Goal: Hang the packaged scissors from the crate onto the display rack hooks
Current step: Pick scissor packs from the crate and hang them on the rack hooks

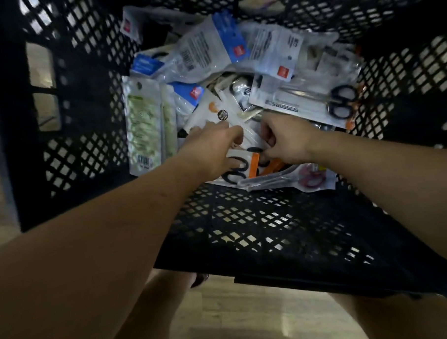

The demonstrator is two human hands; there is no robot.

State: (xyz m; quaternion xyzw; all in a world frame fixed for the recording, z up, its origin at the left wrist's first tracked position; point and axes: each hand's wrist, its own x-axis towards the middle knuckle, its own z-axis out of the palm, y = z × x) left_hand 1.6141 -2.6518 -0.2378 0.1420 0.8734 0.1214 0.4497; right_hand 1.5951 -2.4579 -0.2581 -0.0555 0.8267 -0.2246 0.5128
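View from above, looking down into a black plastic crate (245,232) with lattice walls, standing on a pale wooden floor (236,320). The far half of the crate holds a loose heap of flat clear and white retail packs. Two bare forearms reach in from the bottom corners of the frame and meet over the near edge of the heap. The left hand (214,149) lies palm down with its fingers fairly straight and spread, resting on a white pack with an orange stripe (254,165), in which black scissor handles show. The right hand (285,141) is just beside it, knuckles up, with its fingers curled under at the edge of the same pack; the blur makes it impossible to tell whether they pinch it. Just below the hands, at the front of the heap, lies a clear pack of red-handled scissors (294,179). Behind the right hand a larger grey pack printed SCISSORS (304,101) lies flat on top of the heap, holding black-handled scissors. Along the left side of the heap lie long packs with pale green contents (142,126). At the back are crumpled clear bags with blue tops (212,44) and small red labels.
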